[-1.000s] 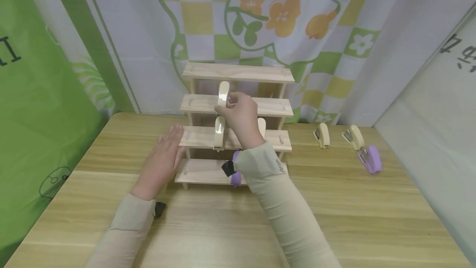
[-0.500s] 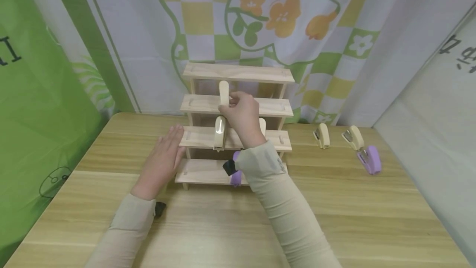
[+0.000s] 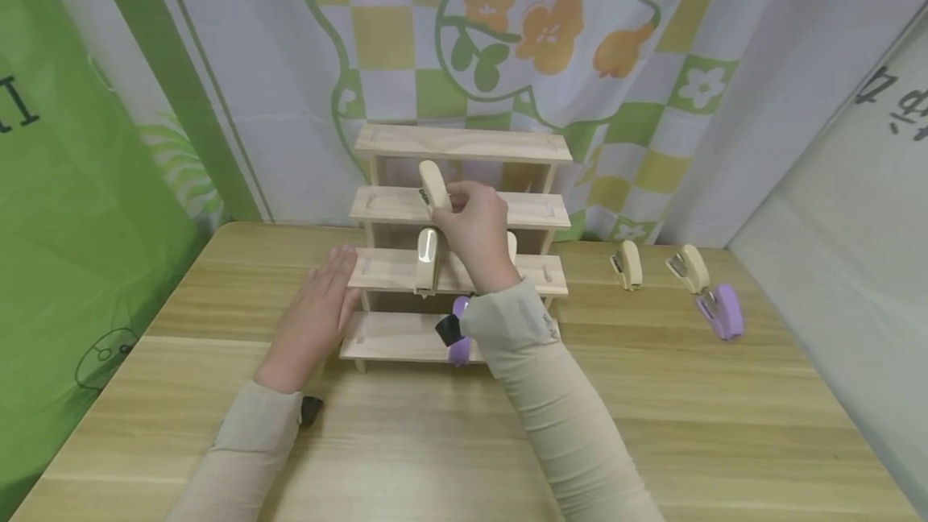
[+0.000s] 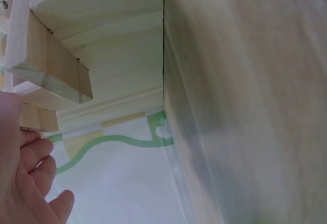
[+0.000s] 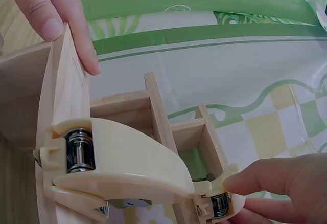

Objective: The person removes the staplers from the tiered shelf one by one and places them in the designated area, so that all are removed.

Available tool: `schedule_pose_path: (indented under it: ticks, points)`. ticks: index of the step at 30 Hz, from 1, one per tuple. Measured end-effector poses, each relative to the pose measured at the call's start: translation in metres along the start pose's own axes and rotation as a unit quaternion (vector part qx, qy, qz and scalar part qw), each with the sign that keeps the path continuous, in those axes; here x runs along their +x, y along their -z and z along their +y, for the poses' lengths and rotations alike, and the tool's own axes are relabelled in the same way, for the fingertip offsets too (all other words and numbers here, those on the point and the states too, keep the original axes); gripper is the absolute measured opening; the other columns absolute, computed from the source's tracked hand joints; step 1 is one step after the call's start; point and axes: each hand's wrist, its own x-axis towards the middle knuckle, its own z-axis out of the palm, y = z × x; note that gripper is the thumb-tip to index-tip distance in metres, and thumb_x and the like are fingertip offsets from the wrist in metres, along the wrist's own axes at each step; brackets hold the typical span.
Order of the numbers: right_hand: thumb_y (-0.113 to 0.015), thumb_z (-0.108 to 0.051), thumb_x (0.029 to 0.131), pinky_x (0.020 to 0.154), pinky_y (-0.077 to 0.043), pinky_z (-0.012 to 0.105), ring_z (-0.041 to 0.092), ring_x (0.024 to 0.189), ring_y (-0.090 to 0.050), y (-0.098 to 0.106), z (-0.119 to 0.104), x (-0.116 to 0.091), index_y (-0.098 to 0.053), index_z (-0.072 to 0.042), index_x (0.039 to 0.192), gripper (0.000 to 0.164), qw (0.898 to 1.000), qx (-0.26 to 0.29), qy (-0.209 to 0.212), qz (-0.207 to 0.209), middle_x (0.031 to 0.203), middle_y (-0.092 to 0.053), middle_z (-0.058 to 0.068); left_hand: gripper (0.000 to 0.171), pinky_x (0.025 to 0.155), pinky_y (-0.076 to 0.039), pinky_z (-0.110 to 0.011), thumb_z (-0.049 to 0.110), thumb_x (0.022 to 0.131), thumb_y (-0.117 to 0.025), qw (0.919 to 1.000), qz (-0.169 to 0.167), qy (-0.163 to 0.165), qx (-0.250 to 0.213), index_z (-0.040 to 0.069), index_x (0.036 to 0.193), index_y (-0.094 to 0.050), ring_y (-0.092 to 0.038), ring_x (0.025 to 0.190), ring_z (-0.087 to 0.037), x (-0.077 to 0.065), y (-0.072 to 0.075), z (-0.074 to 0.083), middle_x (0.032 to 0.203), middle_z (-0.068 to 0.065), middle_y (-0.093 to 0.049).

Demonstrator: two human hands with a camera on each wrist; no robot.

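Note:
My right hand [image 3: 474, 224] pinches a cream stapler [image 3: 433, 186] at the third step of a four-step wooden rack [image 3: 464, 142]. In the right wrist view, thumb and fingers hold the stapler's [image 5: 220, 206] spring end. My left hand [image 3: 312, 316] rests its extended fingers against the left end of the second step; the left wrist view shows the hand [image 4: 25, 178] beside the rack's end. Another cream stapler [image 3: 427, 260] stands on the second step. A further cream stapler [image 3: 512, 244] is mostly hidden by my right wrist. A purple stapler [image 3: 459, 349] on the lowest step is partly covered.
Right of the rack, two cream staplers [image 3: 627, 266] and a purple stapler [image 3: 722, 312] lie on the wooden table [image 3: 725, 425]. The purple one touches or nearly touches the farther cream one. A patterned curtain [image 3: 391, 39] hangs behind the rack.
The stapler in my right hand has turned, its top now leaning left and its side showing. The left hand stays against the rack.

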Motion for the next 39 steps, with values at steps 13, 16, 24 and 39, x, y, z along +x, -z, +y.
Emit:
schedule_pose_path:
  ticks: [13,16,24,39]
  points:
    - [-0.074,0.002,0.081,0.081,-0.06,0.033,0.023,0.091,-0.071,0.011,0.003,-0.004,-0.075,-0.002,0.112,0.031,0.999,0.031,0.016,0.007,0.1,-0.076,0.011,0.06,0.122,-0.021,-0.061,0.027,0.111,-0.041,1.0,0.0,0.0,-0.004,0.0,0.16,-0.021,-0.022,0.152,-0.036,-0.001,0.001,0.002,0.165,-0.019,-0.024]
    - [-0.075,0.001,0.081,0.083,-0.06,0.032,0.022,0.091,-0.071,0.015,0.006,-0.006,-0.076,-0.002,0.11,0.029,0.998,0.039,0.042,0.021,0.098,-0.077,0.01,0.06,0.122,-0.021,-0.061,0.028,0.111,-0.04,1.0,0.001,-0.001,-0.005,0.0,0.16,-0.021,-0.022,0.152,-0.036,0.0,0.001,0.001,0.165,-0.019,-0.024]
    - [-0.075,0.001,0.081,0.085,-0.06,0.024,0.021,0.093,-0.071,0.029,0.014,-0.017,-0.076,0.0,0.11,0.029,0.994,0.069,0.075,0.035,0.099,-0.076,0.013,0.06,0.122,-0.021,-0.06,0.028,0.111,-0.041,1.0,0.001,0.0,-0.007,0.0,0.16,-0.021,-0.022,0.152,-0.036,0.0,0.002,0.002,0.165,-0.019,-0.024]
    - [-0.073,0.009,0.08,0.086,-0.062,0.034,0.03,0.098,-0.072,0.057,0.035,-0.045,-0.073,0.006,0.113,0.033,0.988,0.119,0.08,0.066,0.113,-0.072,0.02,0.06,0.123,-0.02,-0.059,0.026,0.11,-0.042,1.0,-0.003,0.004,-0.004,0.0,0.16,-0.021,-0.022,0.152,-0.036,0.0,0.001,0.002,0.165,-0.019,-0.024]
